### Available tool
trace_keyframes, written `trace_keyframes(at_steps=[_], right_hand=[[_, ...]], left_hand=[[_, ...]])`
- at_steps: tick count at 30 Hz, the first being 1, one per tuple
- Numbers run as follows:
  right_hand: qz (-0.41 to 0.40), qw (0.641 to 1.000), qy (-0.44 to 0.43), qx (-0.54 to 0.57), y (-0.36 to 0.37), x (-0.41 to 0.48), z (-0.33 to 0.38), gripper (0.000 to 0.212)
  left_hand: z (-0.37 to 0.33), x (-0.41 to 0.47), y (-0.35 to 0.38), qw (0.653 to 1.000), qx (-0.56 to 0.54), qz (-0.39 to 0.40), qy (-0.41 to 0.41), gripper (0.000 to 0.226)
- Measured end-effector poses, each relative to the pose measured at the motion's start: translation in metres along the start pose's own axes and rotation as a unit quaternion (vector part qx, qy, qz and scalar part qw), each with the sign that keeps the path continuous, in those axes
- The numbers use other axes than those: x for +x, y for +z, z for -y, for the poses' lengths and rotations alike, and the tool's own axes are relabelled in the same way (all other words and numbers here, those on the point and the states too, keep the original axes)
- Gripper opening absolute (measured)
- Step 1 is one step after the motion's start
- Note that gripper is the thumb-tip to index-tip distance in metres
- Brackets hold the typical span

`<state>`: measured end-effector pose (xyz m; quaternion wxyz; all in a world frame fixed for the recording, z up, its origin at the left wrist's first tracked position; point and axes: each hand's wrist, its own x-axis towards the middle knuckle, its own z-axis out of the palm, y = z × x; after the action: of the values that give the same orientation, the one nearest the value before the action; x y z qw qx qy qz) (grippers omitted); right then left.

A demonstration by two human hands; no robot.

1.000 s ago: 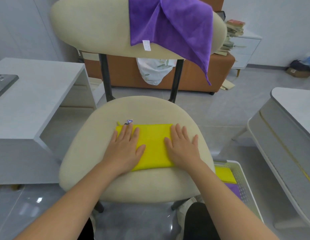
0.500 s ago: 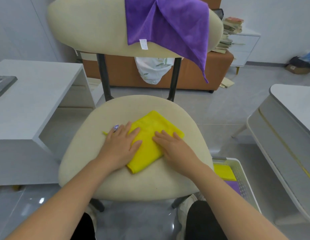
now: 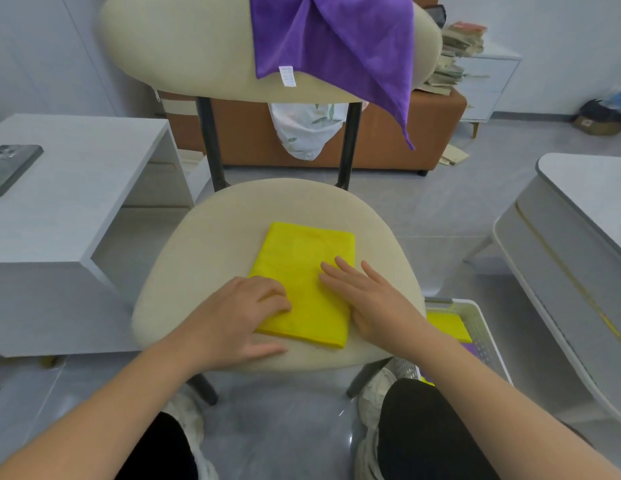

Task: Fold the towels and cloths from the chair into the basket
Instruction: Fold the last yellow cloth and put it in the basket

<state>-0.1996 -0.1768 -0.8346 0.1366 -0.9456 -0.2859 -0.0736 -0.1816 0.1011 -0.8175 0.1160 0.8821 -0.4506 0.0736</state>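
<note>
A folded yellow cloth [image 3: 302, 268] lies on the beige chair seat [image 3: 215, 258], its long side pointing away from me. My left hand [image 3: 239, 317] covers the cloth's near left corner with fingers curled on its edge and the thumb on the seat. My right hand [image 3: 368, 299] lies flat on the cloth's right side, fingers straight. A purple towel [image 3: 337, 39] hangs over the chair's backrest. The white basket [image 3: 482, 323] stands on the floor at the chair's right, holding a folded yellow cloth [image 3: 447, 327] and a purple one [image 3: 475, 351].
A white desk [image 3: 77, 188] with a phone [image 3: 11, 168] stands to the left. A grey-white table [image 3: 579, 209] stands to the right. Behind the chair are an orange cabinet [image 3: 388, 140], a hanging plastic bag [image 3: 302, 133] and stacked books [image 3: 454, 53]. My knees and shoes are under the seat.
The yellow cloth has been turned on the seat from crosswise to lengthwise. My left hand went from flat to curled at its near left corner; my right stayed flat on it.
</note>
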Motion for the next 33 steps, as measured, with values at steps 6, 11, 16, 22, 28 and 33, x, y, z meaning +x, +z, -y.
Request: trace_keyframes(at_steps=[6, 11, 16, 22, 28, 33], right_hand=[[-0.015, 0.999, 0.008, 0.033, 0.003, -0.016, 0.013, 0.069], [-0.018, 0.998, -0.006, 0.055, 0.004, -0.009, 0.021, 0.071], [-0.054, 0.997, -0.029, 0.044, 0.016, 0.003, 0.017, 0.069], [0.002, 0.995, -0.016, 0.097, 0.012, -0.003, 0.015, 0.062], [-0.008, 0.977, 0.028, 0.21, 0.008, -0.006, 0.014, 0.055], [-0.04, 0.965, 0.054, 0.255, 0.008, -0.006, 0.018, 0.047]], left_hand=[[-0.007, 0.001, 0.016, 0.994, 0.047, -0.1, 0.021, 0.018], [-0.012, 0.006, 0.016, 0.99, 0.029, -0.135, -0.027, 0.019], [-0.011, 0.003, 0.008, 0.997, 0.005, -0.078, -0.025, 0.023], [0.018, -0.013, -0.016, 0.975, -0.111, -0.132, -0.136, 0.045], [0.039, -0.028, -0.002, 0.985, -0.039, -0.091, -0.139, 0.054], [0.028, -0.019, 0.003, 0.991, -0.072, -0.076, -0.079, 0.074]])
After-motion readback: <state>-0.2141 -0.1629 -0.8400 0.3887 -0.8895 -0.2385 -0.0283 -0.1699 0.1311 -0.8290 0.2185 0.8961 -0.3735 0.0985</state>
